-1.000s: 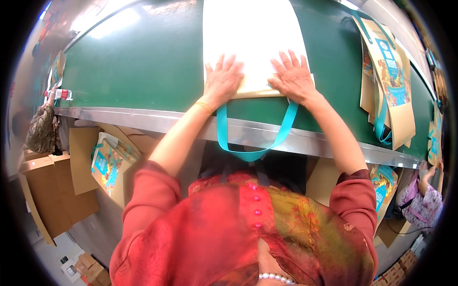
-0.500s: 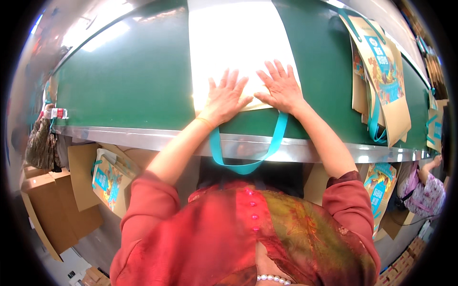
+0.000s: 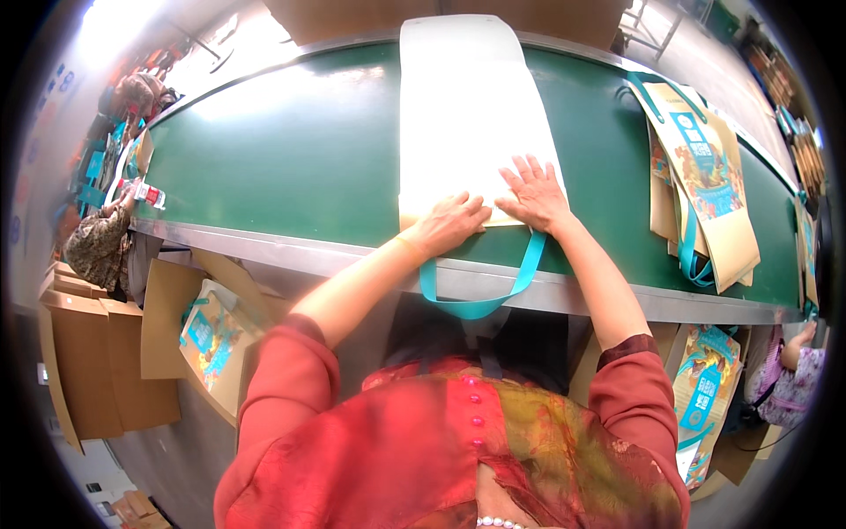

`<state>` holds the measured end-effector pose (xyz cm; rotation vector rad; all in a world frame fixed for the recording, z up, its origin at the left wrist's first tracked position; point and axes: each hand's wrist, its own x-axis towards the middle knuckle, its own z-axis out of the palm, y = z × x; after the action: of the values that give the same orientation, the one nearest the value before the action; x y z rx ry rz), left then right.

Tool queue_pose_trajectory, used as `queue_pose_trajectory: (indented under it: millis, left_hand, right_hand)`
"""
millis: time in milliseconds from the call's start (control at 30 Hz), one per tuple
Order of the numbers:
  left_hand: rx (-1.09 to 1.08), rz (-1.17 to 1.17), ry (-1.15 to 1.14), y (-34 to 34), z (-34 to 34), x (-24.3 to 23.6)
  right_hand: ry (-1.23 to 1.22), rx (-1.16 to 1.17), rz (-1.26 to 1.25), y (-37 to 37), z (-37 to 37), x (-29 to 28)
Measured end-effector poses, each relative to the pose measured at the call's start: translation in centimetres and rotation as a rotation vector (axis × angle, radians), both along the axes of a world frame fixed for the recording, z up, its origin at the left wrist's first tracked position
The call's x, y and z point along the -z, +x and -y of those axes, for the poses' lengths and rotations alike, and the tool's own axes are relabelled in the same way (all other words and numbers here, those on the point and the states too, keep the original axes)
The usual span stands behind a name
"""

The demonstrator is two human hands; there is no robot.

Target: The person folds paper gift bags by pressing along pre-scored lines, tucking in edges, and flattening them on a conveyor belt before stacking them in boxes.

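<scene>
Partly under fingers (image 3: 536,172), white bag (image 3: 467,123), lying flat

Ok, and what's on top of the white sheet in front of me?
On the white sheet are your left hand, at the near edge, and your right hand, spread out. The patches under your hands are covered, as is whatever lies beneath the sheet.
</scene>
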<state>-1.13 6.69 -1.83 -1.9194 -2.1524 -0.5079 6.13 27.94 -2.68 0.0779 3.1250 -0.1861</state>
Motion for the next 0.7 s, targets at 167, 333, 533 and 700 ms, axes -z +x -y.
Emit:
queue_pose_trajectory:
  millis: [167,333,533,700]
  left_hand:
    - [-0.057,-0.098,-0.160,-0.3,-0.2,0.4]
    - [-0.162,0.101,-0.013,1.1,1.2,1.0]
    - [-0.091,0.018,-0.098,-0.3,1.0,0.1]
    - [-0.015,-0.227,-0.220,-0.8,0.6,-1.5]
  right_hand:
    - [0.006,-0.001,0.059,-0.5,-0.4,0.0]
    - [0.028,0.058,0.019,1.9,-0.8,0.4]
    - [-0.012,0.077,0.071,1.1,-1.5,-0.1]
    - [-0.689,0.135,-0.016,0.7,-3.6,-0.7]
